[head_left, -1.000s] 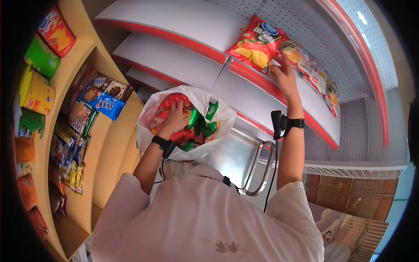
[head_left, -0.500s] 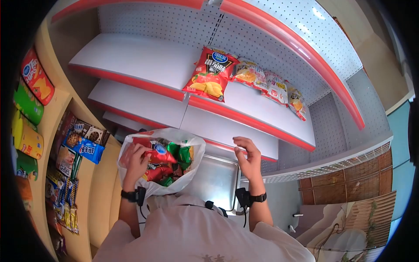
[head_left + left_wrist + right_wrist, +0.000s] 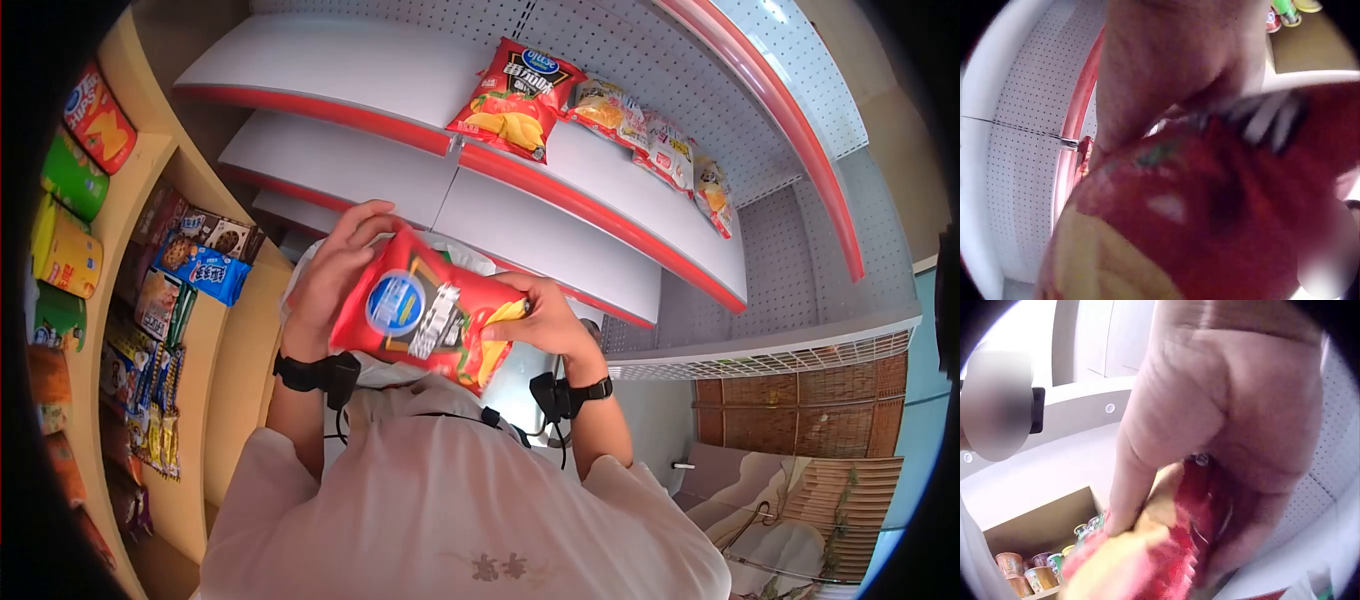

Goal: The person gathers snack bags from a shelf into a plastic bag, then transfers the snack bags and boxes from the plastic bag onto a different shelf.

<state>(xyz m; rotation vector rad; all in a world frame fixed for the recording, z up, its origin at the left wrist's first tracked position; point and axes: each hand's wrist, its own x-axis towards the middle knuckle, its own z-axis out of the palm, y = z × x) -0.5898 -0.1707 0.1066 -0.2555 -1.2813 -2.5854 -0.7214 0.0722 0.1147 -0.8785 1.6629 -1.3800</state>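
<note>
Both hands hold a red chip bag [image 3: 425, 310] with a blue oval logo, tilted in front of the body. My left hand [image 3: 335, 275] grips its left end. At the other end my right hand [image 3: 550, 320] pinches the bag, thumb on the front over the yellow chip picture. In the left wrist view the red bag [image 3: 1210, 212] fills the lower part beside the left hand [image 3: 1172, 69]. The right wrist view has the right hand [image 3: 1222, 412] gripping the bag's end [image 3: 1147, 556]. Behind the bag, a white plastic bag [image 3: 460, 255] is mostly hidden.
On the upper white shelf [image 3: 330, 60] stand a red chip bag [image 3: 520, 100] and several smaller packets [image 3: 665, 150] to its right. A wooden shelf [image 3: 235, 350] with cans and snack packs is at left. A wire rack [image 3: 760, 355] borders the right.
My left hand has come up out of the plastic bag with a red chip bag. The right hand, empty before, has moved left and taken hold of its other end.
</note>
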